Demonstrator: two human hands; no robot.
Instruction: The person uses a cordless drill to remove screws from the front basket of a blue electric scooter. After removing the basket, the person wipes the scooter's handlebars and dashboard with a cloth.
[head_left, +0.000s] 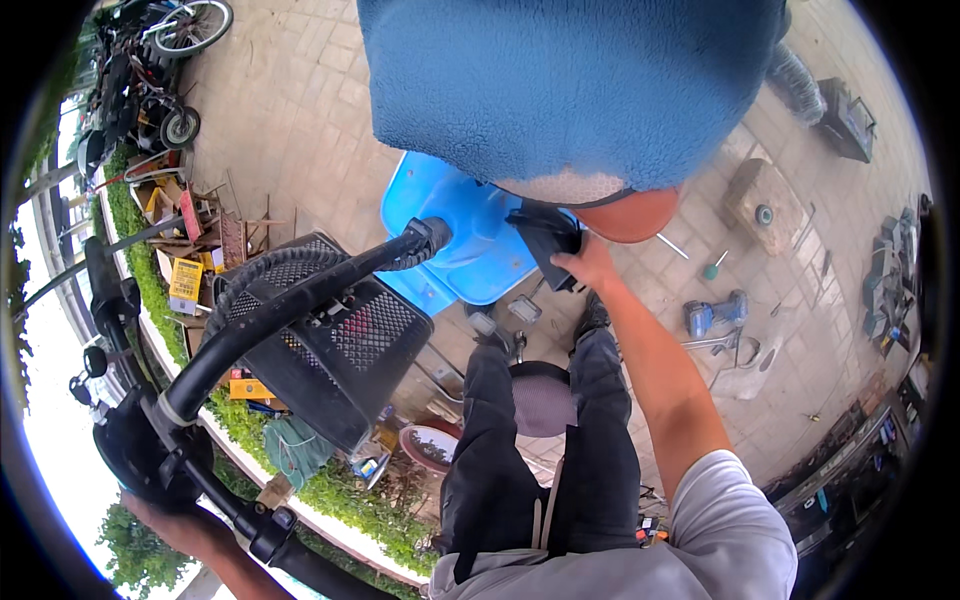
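Note:
My right hand [584, 259] is closed on a black plastic piece [548, 243] beside the blue footboard [480, 260], beneath a blue fleece-covered seat [565, 70] with an orange-brown part [630, 215]. At lower left, my left hand [165, 522] is at the black housing [145, 455] below the handlebar; its fingers are mostly hidden. A black steering column [293, 305] crosses diagonally, with a black mesh basket [362, 368] beside it. A stool [542, 405] sits between my legs.
A blue cordless power tool [712, 317], a stone block [765, 205], a green-handled tool [712, 270] and metal parts lie on the paving at right. Bikes [140, 90], piled cardboard [185, 280] and a hedge [150, 255] line the left side.

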